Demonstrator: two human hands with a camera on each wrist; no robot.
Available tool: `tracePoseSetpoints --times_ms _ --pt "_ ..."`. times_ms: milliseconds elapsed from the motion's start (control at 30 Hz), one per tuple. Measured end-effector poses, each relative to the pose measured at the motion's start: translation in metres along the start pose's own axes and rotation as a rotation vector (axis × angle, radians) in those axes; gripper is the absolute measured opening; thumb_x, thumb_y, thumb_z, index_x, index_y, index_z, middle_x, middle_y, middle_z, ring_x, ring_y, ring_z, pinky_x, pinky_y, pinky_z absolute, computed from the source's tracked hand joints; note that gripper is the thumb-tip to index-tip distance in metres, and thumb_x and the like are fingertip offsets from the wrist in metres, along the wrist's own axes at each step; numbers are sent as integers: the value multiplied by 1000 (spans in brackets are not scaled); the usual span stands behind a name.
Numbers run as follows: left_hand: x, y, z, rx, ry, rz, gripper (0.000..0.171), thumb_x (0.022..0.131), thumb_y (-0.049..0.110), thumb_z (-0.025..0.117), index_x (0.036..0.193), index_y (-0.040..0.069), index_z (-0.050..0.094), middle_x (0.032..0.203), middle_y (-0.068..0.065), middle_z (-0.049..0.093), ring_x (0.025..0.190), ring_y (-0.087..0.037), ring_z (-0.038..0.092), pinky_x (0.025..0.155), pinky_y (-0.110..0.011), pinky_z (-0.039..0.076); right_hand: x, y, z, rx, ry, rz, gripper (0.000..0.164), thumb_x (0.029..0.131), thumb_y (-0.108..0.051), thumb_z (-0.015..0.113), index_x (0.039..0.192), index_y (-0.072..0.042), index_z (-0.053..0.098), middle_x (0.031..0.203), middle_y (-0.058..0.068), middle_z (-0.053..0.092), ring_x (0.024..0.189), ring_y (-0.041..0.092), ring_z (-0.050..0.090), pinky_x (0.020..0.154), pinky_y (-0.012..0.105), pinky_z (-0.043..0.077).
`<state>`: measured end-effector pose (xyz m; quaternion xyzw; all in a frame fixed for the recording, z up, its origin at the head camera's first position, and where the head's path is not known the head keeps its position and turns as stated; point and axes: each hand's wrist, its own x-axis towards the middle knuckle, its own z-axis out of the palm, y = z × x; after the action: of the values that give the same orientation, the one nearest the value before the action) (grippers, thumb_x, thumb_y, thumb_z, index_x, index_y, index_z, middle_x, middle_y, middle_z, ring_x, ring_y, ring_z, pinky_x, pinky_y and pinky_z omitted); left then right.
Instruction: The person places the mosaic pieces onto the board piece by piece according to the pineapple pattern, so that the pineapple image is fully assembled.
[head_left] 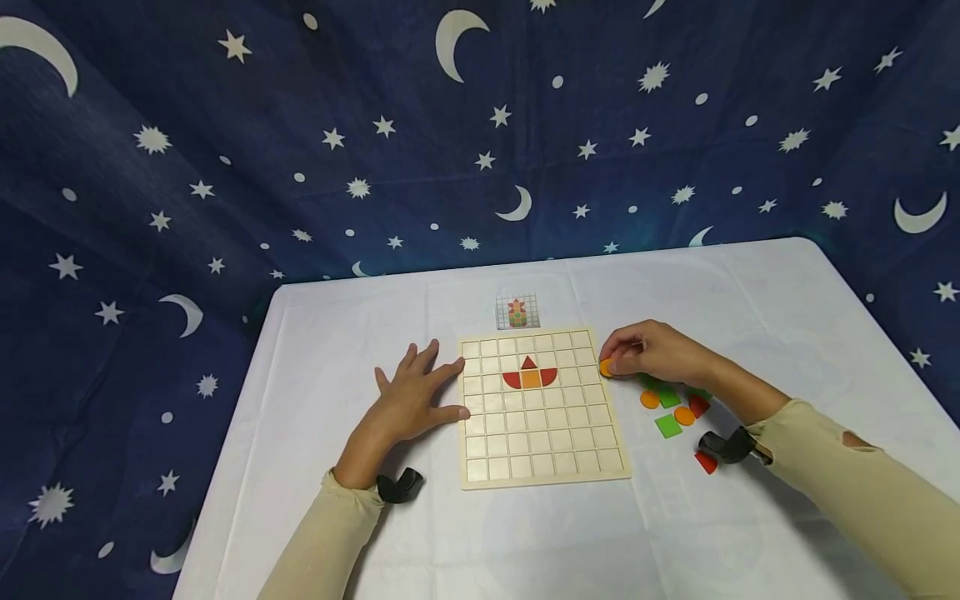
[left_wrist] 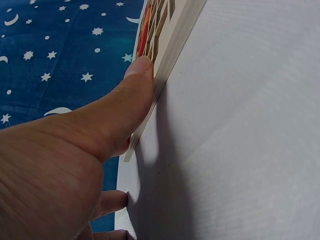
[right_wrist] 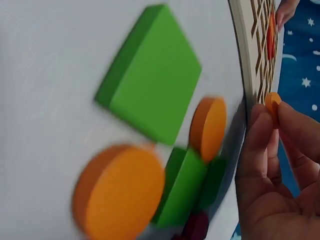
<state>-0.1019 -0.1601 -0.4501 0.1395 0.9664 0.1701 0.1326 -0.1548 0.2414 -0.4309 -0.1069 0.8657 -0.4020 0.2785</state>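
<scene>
A cream grid board [head_left: 547, 433] lies flat on the table. Set in its upper cells are a red triangle [head_left: 528, 363], an orange square [head_left: 530, 379] and a red curved piece [head_left: 512, 380] on either side of the square. My left hand [head_left: 408, 400] is spread at the board's left side, thumb and index finger touching its edge; in the left wrist view the thumb [left_wrist: 120, 110] rests on the rim. Just off the board's right edge, my right hand [head_left: 652, 352] pinches an orange disc [right_wrist: 272, 102] between thumb and fingers.
Loose pieces lie right of the board: orange discs [head_left: 684, 416], green squares [head_left: 668, 427] and red pieces [head_left: 706, 462]. Some are partly hidden under the right hand and wrist. A pattern card [head_left: 517, 312] lies behind the board. A starry blue cloth [head_left: 420, 192] hangs behind the white table [head_left: 525, 542].
</scene>
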Motion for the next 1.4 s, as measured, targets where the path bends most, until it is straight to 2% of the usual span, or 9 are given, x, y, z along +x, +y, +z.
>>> tracePoseSetpoints --times_ms 233,433,600,833,1067,1400 --pt "0 0 0 -4 -2 2 85 80 64 77 154 33 47 170 -14 21 157 -47 9 104 -89 5 9 -18 20 75 -38 -28 16 91 -16 77 106 -9 75 86 7 71 83 22 63 77 27 53" --pt "1 1 1 -1 -3 2 85 80 64 77 153 33 48 170 -14 22 157 -47 9 104 -89 5 17 -34 45 163 -67 -36 16 89 -13 80 102 -7 75 82 8 75 68 23 66 65 31 57" --pt "2 1 2 8 -8 -7 86 79 65 77 153 34 48 170 -13 22 158 -46 9 105 -89 5 21 -47 63 138 -60 -53 12 86 -14 82 95 -10 76 79 6 74 61 19 62 57 29 54" --pt "2 1 1 7 -8 1 85 80 64 77 153 34 48 170 -13 22 157 -47 10 104 -90 5 24 -56 77 88 -13 -103 9 83 -15 84 86 -14 77 71 3 73 55 16 58 53 27 49" --pt "2 1 1 11 -11 -3 85 80 64 77 153 33 48 170 -14 22 157 -47 10 104 -90 6 24 -55 83 -59 60 -162 8 82 -20 86 81 -20 78 68 -7 70 66 11 60 60 26 47" --pt "1 0 0 12 -4 -2 85 80 64 78 153 33 48 170 -14 22 157 -48 11 103 -90 7 22 -53 85 -92 71 -208 12 78 -15 88 83 -19 79 72 -8 69 75 13 62 70 29 49"
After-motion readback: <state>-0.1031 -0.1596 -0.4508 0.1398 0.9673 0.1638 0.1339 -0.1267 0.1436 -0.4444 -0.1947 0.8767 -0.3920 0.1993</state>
